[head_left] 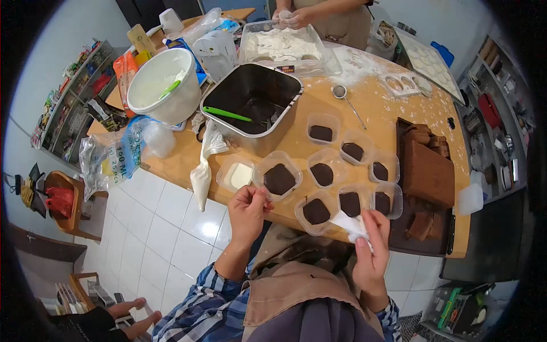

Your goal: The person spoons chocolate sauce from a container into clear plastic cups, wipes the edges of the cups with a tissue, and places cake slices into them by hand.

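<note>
My left hand [249, 212] is closed in a pinch just below a clear plastic cup [298, 186] with a dark chocolate layer inside; whether its fingertips grip anything is hidden. Between the fingers of my right hand [372, 248] is a crumpled white tissue [351, 225], held over the front edge of a chocolate-filled cup [350, 203]. Several similar cups stand close together beyond it. To the left sit a cup with a white layer [238, 175] and a piping bag [200, 181] of white filling, its tip hanging past the table edge.
A deep metal pan [256, 139] with dark chocolate and a green-handled spatula [227, 114] stands behind the cups. Left of it is a white tub [149, 105]. Chocolate cake [428, 172] lies on a dark tray at right. Across the table, another person's hands [292, 18] work above a flour bin [256, 62].
</note>
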The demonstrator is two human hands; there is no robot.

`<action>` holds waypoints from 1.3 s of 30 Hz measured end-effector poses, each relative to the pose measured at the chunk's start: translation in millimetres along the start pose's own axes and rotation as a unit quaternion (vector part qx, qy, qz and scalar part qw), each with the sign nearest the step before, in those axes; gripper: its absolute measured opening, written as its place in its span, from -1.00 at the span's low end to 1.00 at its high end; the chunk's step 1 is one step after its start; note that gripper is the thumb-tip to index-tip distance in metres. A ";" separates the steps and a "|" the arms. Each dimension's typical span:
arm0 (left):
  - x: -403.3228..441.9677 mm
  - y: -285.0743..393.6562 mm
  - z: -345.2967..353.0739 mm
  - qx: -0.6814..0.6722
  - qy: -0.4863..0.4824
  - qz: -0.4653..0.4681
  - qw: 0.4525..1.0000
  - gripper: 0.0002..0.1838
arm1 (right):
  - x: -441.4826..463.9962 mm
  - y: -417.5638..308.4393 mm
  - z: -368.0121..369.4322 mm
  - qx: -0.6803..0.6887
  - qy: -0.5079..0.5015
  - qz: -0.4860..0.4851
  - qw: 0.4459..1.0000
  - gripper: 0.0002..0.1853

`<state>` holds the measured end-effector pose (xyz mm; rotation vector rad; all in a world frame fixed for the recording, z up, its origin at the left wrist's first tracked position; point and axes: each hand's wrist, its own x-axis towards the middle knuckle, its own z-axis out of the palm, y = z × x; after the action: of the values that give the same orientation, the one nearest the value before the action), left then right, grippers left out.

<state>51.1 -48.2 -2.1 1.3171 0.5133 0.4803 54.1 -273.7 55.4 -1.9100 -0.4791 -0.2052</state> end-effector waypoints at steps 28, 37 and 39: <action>-28.8 29.4 0.1 -0.074 -0.013 0.023 0.997 -0.80 | 25.5 -1.9 69.6 0.180 -0.105 -0.217 0.954 -0.67; -21.5 33.6 3.1 -0.036 0.032 -0.004 0.999 -0.76 | 23.4 -4.6 22.6 0.524 0.054 0.142 0.838 -0.75; -20.0 32.5 4.1 -0.035 0.033 -0.008 0.999 -0.76 | 23.9 1.0 20.2 0.375 0.024 0.102 0.921 -0.75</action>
<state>36.3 -57.3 32.2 1.2323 0.5557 0.5259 74.4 -249.9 55.4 -1.1832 -0.2622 0.0703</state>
